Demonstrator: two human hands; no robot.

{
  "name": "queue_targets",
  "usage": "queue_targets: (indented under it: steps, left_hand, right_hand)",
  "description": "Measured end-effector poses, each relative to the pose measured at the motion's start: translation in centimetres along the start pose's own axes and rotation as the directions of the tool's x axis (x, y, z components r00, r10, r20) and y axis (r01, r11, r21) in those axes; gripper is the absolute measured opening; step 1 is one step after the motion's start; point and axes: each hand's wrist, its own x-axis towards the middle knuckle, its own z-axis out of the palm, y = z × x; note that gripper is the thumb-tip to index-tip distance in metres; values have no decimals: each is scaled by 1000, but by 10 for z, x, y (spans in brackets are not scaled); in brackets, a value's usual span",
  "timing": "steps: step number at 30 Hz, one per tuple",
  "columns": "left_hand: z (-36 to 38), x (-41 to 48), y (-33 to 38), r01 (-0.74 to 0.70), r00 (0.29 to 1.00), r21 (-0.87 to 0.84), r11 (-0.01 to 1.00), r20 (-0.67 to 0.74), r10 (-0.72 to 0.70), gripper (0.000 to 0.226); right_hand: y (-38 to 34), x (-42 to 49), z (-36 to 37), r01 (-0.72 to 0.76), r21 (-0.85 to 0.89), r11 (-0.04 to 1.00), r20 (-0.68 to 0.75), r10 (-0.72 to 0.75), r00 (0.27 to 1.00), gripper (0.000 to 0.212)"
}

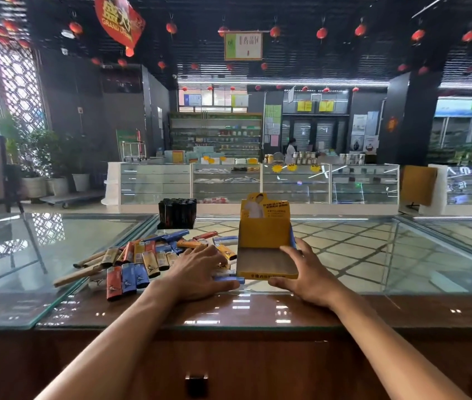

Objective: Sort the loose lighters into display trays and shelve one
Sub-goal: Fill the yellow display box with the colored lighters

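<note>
Left hand (200, 269) flat, fingers spread, resting on the loose lighters (142, 261), pile running out to its left; black lighter tray (177, 212) beyond it. Yellow tray (263, 235) just right, on the glass counter (373, 255). Right hand (312, 272) grips its right front corner, thumb on front lip, fingers on side wall.

lighters (142, 262) left on counter (373, 255) | tray (266, 255) right beside them | full tray (177, 212) behind lighters

My left hand (197, 269) covers some of the coloured plastic lighters (129, 277); print on the yellow cardboard display tray (263, 235) is too blurred to read.
</note>
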Motion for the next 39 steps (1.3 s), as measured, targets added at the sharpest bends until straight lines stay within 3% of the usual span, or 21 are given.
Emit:
queue_targets:
  steps: [4, 11, 15, 29, 39]
  left_hand:
    - [-1, 0, 2, -12, 1000, 19, 1000, 13, 12, 76]
    - [0, -1, 1, -68, 995, -42, 997, -72, 65, 43]
    - [-4, 0, 0, -75, 996, -58, 996, -46, 72, 27]
    - [-3, 1, 1, -110, 989, -8, 994, -102, 109, 29]
    - [0, 15, -6, -88, 979, -395, 914, -202, 7, 24]
  right_hand:
    - [0, -1, 0, -2, -2, 1000, -1, 2, 1000, 99]
    - [0, 1, 0, 1, 9, 1000, -13, -1, 1000, 100]
    - [-3, 0, -2, -1, 5, 1000, -11, 1, 1000, 95]
    - [8, 9, -2, -22, 67, 998, -22, 23, 999, 34]
    - [6, 5, -8, 2, 93, 996, 6, -2, 1000, 31]
